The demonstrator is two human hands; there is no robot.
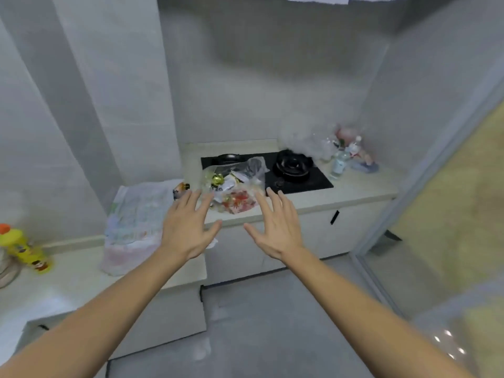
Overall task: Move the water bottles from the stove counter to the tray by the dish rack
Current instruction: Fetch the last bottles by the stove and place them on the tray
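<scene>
A clear water bottle (338, 165) stands on the pale stove counter (354, 186), right of the black stove (297, 173). Behind it, a second bottle with a white cap (356, 148) shows among blurred pink items in the corner. My left hand (188, 227) and my right hand (275, 225) are both stretched forward with fingers spread, holding nothing, in front of the counter's near edge and well short of the bottles. No tray or dish rack is in view.
A clear plastic bag of wrappers and rubbish (234, 184) lies on the stove's left half. A large clear bag (302, 137) sits behind the right burner. A patterned cloth bundle (136, 222) and a yellow bottle (24, 249) rest on the lower left counter.
</scene>
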